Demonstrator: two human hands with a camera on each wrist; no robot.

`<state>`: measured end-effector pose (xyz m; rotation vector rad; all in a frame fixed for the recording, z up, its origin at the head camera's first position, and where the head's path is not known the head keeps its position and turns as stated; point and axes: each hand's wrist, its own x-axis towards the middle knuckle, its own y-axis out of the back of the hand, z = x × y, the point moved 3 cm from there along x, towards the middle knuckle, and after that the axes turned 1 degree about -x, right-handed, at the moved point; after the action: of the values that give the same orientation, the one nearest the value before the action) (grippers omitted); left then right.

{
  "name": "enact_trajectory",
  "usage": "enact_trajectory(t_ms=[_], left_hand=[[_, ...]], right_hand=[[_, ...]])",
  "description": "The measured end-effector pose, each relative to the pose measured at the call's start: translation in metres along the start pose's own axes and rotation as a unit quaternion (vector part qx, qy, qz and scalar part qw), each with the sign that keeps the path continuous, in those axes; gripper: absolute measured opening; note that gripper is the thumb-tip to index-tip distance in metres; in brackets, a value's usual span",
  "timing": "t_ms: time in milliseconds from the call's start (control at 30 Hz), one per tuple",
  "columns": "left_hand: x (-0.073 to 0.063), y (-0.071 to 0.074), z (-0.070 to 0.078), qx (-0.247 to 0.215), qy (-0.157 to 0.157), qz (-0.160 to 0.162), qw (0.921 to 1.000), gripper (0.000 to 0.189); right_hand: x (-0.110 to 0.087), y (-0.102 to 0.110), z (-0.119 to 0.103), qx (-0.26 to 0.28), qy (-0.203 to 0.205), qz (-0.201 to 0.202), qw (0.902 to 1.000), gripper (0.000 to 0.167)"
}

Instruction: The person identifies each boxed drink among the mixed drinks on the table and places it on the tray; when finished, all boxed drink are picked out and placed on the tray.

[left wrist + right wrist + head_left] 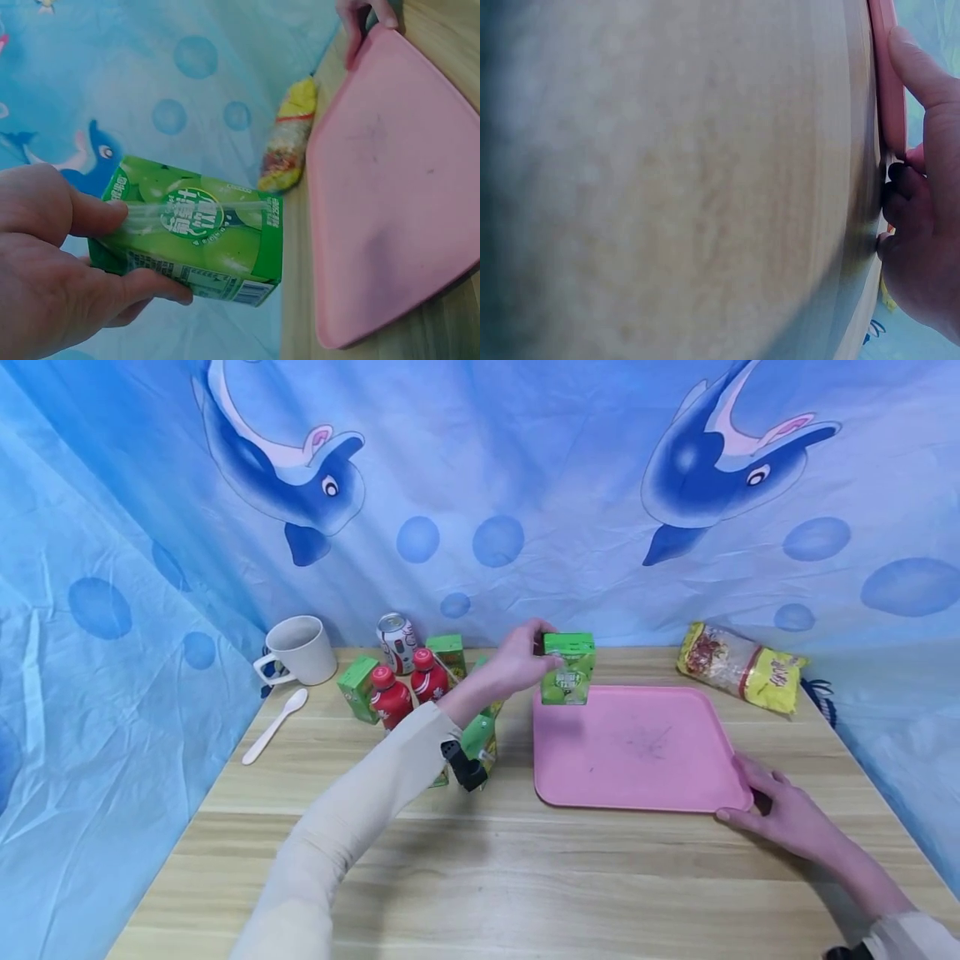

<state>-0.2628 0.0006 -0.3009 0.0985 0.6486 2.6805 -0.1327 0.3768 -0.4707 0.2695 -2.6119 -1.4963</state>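
The left edge of the desk (585, 877) slants inward toward the back, and the handle end of a white spoon (276, 727) lies near that edge. A pale cup (309, 652) takes up the back left corner, just in front of the blue curtain (570, 585), which hangs along the back and both sides. To the right of the cup stands a close group: several green boxes (360, 688), a can (397, 645) and two red bottles (392, 697). The left sleeve (375, 810) reaches across the front of this group, hiding part of it and standing in the way there. Beyond it, the left hand (521, 658) pinches a green juice box (568, 670) between thumb and fingers, lifted at the back left corner of a pink tray (645, 760). The tray's low raised rim surrounds a wide flat floor, its front side well back from the near part of the desk, where a broad stretch of wood gives room. The right hand (798, 817) grips the tray's front right corner, blocking access there. Behind that hand, a yellow bag (742, 668) lies aslant beyond the tray's back right corner, between it and the desk's right edge.
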Motion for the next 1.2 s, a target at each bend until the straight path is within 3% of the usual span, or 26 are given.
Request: enact_trajectory(t_ms=[300,533,733,1200], left_hand=[[0.028,-0.014,-0.017,-0.031,0.040,0.014,0.9986,0.036],[0.044,-0.023,-0.024,-0.052,0.037,0.001,0.9979,0.034],[0.055,-0.033,-0.034,-0.065,0.053,-0.005,0.9965,0.034],[0.073,-0.053,-0.053,-0.030,0.088,-0.005,0.9957,0.042]], right_hand=[[0.004,0.001,-0.003,0.001,0.001,-0.007,1.0000,0.100],[0.005,0.004,-0.002,0.001,0.008,0.001,1.0000,0.098],[0.005,0.003,-0.002,0.001,0.018,0.007,0.9998,0.095],[0.001,0.005,-0.003,0.003,0.006,0.001,1.0000,0.096]])
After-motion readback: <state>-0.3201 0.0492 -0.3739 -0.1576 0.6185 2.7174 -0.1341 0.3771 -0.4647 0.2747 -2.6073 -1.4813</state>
